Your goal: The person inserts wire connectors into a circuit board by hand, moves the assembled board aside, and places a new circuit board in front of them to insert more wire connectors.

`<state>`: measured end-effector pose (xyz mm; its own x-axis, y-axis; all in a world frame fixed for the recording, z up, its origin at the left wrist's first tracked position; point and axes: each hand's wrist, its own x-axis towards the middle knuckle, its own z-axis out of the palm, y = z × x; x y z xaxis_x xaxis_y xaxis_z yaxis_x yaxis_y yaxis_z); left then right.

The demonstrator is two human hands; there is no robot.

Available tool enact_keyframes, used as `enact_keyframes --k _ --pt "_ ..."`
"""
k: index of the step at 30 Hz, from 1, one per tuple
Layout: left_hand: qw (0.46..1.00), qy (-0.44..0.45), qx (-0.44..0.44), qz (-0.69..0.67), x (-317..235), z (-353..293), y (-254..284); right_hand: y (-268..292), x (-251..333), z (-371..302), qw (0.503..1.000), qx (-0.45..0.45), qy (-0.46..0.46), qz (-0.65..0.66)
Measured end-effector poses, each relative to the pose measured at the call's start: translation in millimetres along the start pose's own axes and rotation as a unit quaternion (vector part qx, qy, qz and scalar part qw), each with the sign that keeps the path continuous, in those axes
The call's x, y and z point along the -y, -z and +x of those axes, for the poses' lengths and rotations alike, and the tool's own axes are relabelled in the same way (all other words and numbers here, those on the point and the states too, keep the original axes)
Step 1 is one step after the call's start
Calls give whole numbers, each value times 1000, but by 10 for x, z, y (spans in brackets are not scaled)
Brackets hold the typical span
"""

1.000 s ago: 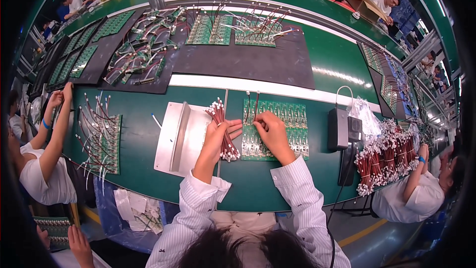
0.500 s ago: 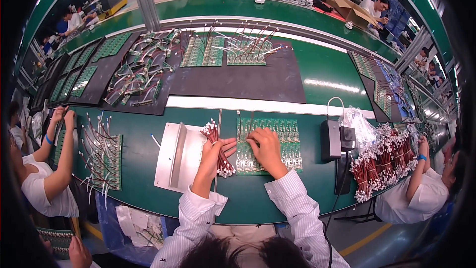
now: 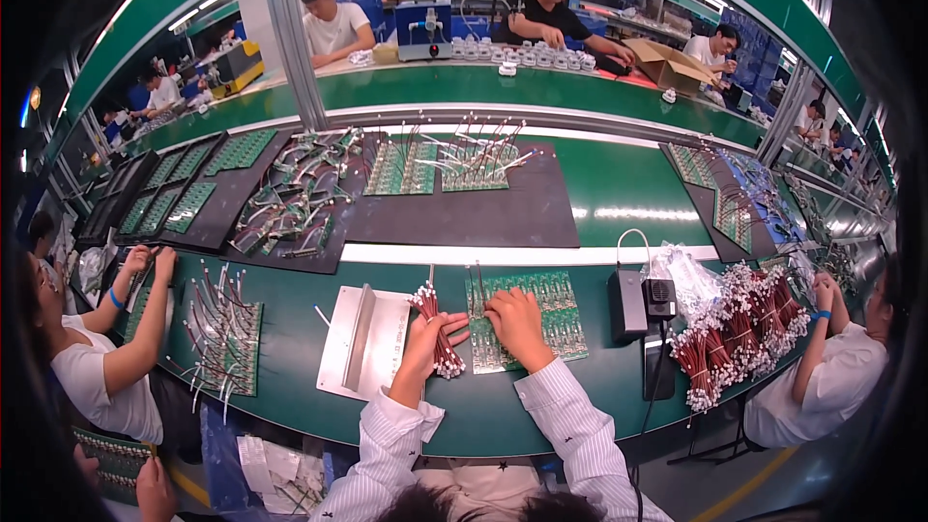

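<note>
My left hand (image 3: 422,343) is closed round a bundle of dark red cables (image 3: 446,352) with white connector ends, held just left of a green circuit board panel (image 3: 561,318). Over the panel's left half is my right hand (image 3: 515,320), its thumb and fingers pinched close to the board. What lies between those fingertips is hidden. A thin dark cable (image 3: 479,278) stands up from the panel's upper left corner, just beyond the right fingertips. Left of the bundle lies a metal plate (image 3: 333,360) with a raised upright strip.
A board panel with upright cables (image 3: 246,348) lies at left. On the right are a black power adapter (image 3: 626,305) and a heap of cable bundles (image 3: 739,338). Farther off, a dark mat (image 3: 416,222) bears wired panels. Co-workers sit at both sides and across.
The view has tilted upward, so the table appears lower and more of the far co-workers shows. My hands keep nearly the same places at the bundle and panel.
</note>
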<state>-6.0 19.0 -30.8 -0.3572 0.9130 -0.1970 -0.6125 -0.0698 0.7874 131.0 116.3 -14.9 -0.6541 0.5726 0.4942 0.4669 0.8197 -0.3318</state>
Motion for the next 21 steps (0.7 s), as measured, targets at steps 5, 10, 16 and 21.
enact_keyframes --k 5,10,16,21 --pt "993 -98 -67 21 -164 -123 -42 74 -23 -18 999 6 -10 34" --pt "990 -123 59 -25 -811 -496 -566 800 255 154 964 -1 -61 258" --pt "969 -51 223 -91 -1050 -596 -1186 1452 700 442 926 -88 32 366" --pt "959 -78 252 -106 -982 -606 -1360 1556 668 331 919 -134 17 372"
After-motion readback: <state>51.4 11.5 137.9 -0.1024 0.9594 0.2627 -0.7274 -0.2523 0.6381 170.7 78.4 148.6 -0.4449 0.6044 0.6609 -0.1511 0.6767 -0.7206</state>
